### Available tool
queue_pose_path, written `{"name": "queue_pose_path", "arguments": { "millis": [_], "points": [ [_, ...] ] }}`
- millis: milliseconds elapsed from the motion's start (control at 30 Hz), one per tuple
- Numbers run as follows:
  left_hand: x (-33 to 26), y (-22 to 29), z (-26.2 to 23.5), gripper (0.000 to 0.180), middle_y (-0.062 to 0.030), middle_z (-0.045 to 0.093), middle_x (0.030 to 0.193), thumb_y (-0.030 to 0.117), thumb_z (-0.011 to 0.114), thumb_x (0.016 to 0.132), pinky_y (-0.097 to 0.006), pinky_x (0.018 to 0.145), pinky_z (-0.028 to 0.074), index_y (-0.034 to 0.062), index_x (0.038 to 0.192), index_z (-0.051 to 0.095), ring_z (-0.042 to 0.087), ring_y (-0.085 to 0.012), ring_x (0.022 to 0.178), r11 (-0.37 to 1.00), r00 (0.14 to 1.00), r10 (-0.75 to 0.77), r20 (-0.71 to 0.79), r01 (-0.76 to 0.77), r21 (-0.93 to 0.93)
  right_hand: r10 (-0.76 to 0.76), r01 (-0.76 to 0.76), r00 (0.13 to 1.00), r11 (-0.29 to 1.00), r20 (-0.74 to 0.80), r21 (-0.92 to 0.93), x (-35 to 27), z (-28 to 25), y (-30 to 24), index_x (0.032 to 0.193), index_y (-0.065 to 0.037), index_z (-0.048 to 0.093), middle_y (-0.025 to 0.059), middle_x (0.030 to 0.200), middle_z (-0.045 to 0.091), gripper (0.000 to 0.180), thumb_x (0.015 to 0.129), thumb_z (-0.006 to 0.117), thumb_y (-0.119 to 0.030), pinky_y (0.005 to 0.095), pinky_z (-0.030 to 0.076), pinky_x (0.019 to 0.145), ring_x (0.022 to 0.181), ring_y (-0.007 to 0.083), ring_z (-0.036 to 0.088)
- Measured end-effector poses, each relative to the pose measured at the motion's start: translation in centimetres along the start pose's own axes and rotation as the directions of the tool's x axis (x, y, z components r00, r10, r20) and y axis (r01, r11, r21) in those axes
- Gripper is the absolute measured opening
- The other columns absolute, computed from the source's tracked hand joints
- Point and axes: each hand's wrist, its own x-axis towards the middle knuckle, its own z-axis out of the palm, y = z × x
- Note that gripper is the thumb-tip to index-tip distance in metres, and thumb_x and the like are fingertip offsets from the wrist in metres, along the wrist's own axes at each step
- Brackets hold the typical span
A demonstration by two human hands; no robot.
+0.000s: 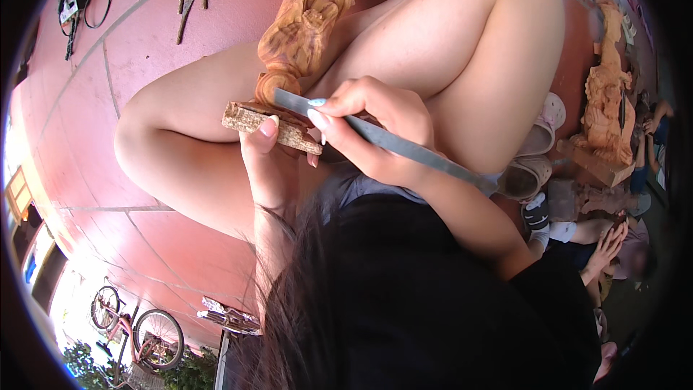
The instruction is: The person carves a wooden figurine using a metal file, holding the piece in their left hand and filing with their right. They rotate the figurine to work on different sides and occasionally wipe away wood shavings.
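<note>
A carved wooden figure (309,25) in orange-brown grain lies across my crossed legs, its far end cut off by the upper edge. Its narrow neck meets a base with a rough, pale, bark-like edge (274,127). My left hand (268,150) grips that base from the near side, thumb pressed over the rough edge, other fingers partly hidden beneath. A long flat grey metal tool (411,150), file- or chisel-like, runs slantwise through my right hand (382,119). Thumb and fingers pinch it near its far end, which lies at the base's upper side by the neck.
On the reddish tiled floor lie a hammer-like tool (187,18), a small metal piece (208,0) and a black cable (107,0). At right are pale clogs (525,177), another carved wooden figure (608,105) and other people's hands (608,247). A bicycle (137,336) stands lower left.
</note>
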Motion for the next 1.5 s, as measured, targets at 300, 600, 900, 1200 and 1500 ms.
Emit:
{"name": "queue_pose_path", "arguments": {
  "millis": [300, 600, 900, 1200, 1500],
  "points": [
    [0.1, -0.7, -0.2, 0.05, -0.0133, 0.062, 0.089, 0.031, 0.067, 0.081, -0.029, 0.049, 0.051, -0.0017, 0.114, 0.05, 0.064, -0.0201, 0.07, 0.999, 0.998, 0.05, -0.029, -0.05, 0.02, -0.032, 0.032, 0.999, 0.996, 0.004, -0.088, 0.6, 0.0, -0.4, 0.088, -0.001, 0.059, 0.0081, 0.071, 0.066, 0.011, 0.085, 0.069, 0.003, 0.0252, 0.05, 0.055, 0.061, 0.0122, 0.065],
    [-0.2, -0.6, 0.3, 0.051, -0.0129, 0.062, 0.088, 0.02, 0.067, 0.078, -0.028, 0.051, 0.051, -0.0019, 0.118, 0.042, 0.064, -0.0186, 0.071, 0.994, 0.996, 0.083, -0.033, -0.08, 0.071, -0.076, 0.077, 0.997, 0.992, 0.015, -0.101, -0.6, -0.3, -0.7, 0.085, -0.002, 0.058, 0.0091, 0.075, 0.064, 0.014, 0.081, 0.07, 0.004, 0.0302, 0.05, 0.057, 0.064, 0.0216, 0.065],
    [0.0, -0.3, -0.5, 0.05, -0.0148, 0.063, 0.088, 0.023, 0.068, 0.08, -0.029, 0.051, 0.052, -0.0014, 0.116, 0.045, 0.063, -0.0188, 0.071, 1.0, 0.999, 0.011, 0.049, -0.012, 0.019, -0.047, 0.056, 0.998, 0.963, 0.039, -0.264, -2.2, -2.2, 0.2, 0.084, -0.002, 0.056, 0.0082, 0.071, 0.06, 0.017, 0.078, 0.07, 0.007, 0.0331, 0.048, 0.055, 0.059, 0.0242, 0.06],
    [0.2, -0.2, -0.3, 0.047, -0.0131, 0.064, 0.086, 0.028, 0.066, 0.08, -0.028, 0.049, 0.051, -0.0017, 0.113, 0.05, 0.064, -0.0194, 0.069, 0.999, 1.0, 0.005, 0.004, -0.005, 0.035, 0.022, -0.017, 1.0, 0.965, 0.014, -0.261, -1.7, -2.3, 1.0, 0.082, -0.001, 0.059, 0.0087, 0.07, 0.062, 0.012, 0.082, 0.07, 0.002, 0.0304, 0.048, 0.055, 0.06, 0.0196, 0.062],
    [0.1, 0.2, 0.0, 0.045, -0.0133, 0.064, 0.087, 0.029, 0.066, 0.081, -0.028, 0.051, 0.05, -0.0003, 0.111, 0.051, 0.065, -0.0192, 0.071, 1.0, 0.999, 0.008, 0.031, -0.008, 0.002, 0.123, -0.136, 0.989, 0.976, 0.088, 0.168, -0.1, -1.0, -0.2, 0.094, 0.002, 0.058, 0.0095, 0.083, 0.066, 0.007, 0.091, 0.063, 0.005, 0.0226, 0.051, 0.062, 0.071, 0.0091, 0.063]
  ]
}}
